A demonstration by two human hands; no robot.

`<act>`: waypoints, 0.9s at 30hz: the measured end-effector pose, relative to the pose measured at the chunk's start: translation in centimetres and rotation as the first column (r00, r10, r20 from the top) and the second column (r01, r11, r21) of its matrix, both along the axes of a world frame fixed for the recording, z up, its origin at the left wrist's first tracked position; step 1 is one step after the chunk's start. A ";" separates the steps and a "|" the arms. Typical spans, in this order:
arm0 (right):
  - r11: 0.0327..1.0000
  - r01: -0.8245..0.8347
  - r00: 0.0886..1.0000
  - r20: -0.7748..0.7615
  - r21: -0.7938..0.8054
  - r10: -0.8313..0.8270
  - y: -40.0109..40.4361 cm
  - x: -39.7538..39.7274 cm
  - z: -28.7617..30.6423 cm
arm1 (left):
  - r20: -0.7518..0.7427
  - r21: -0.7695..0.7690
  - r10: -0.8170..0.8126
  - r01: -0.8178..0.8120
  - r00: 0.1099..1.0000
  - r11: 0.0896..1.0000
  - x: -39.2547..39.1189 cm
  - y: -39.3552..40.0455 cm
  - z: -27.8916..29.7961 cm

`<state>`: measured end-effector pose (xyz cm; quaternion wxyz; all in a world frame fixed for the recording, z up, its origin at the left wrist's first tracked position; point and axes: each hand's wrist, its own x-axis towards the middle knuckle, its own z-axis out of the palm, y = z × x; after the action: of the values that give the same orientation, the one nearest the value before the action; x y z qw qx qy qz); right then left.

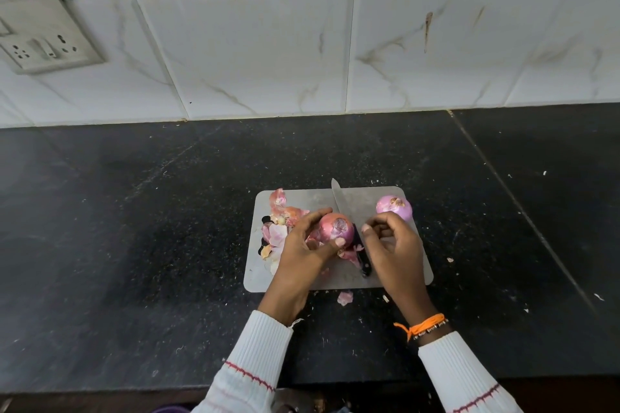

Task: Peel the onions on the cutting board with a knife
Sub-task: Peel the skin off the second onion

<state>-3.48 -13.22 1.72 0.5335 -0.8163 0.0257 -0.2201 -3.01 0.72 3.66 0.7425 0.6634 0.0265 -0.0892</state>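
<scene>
Left hand [303, 243] grip: fingers and thumb curled round the reddish-pink round onion [335, 228], holding it over the middle of the grey rounded-corner plastic cutting board [396, 275], cut end facing up. Index finger reaches over the far side of the onion, thumb tip presses its near side.

Right hand [392, 241] grip: fingers loosely curled, thumb and fingertips close together just right of the held onion. Cannot tell whether it pinches a scrap of skin; nothing clearly in it. It does not touch the knife.

The steel-bladed knife with a black handle [342, 203] lies flat on the board between the hands, tip pointing away past the far edge, handle toward the person and partly under the held onion.

Second onion, paler purple-pink and round [394, 207], sits on the board's far right corner, just behind the right hand.

Pile of pink and white papery onion skins [280, 228] covers the board's left side, touching the left hand. One loose pink skin piece [345, 297] lies on the black speckled stone table [151, 245] just off the board's near edge.

White ribbed sleeves on both arms; orange thread band [424, 327] on the right wrist. White marble-look wall tiles [268, 54] behind, white socket plate [40, 30] top left.
</scene>
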 end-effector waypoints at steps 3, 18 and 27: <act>0.996 -0.058 0.998 0.015 0.061 0.057 0.0 -0.1 0.2 | 0.017 0.026 -0.016 0.016 1.000 1.000 0.0 0.0 0.2; 0.990 -0.105 0.987 0.109 -0.099 0.116 -0.7 0.3 -0.2 | -0.018 0.027 -0.059 0.060 0.998 0.998 -0.3 -0.1 0.0; 0.998 -0.065 0.998 0.008 0.027 0.065 -0.6 0.0 -0.2 | -0.051 -0.030 -0.083 0.082 0.995 0.996 -0.3 -0.3 -0.5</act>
<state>-3.50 -13.80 1.48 0.5516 -0.8085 0.0003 -0.2053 -3.27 0.45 3.19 0.7462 0.6511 0.0174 -0.1376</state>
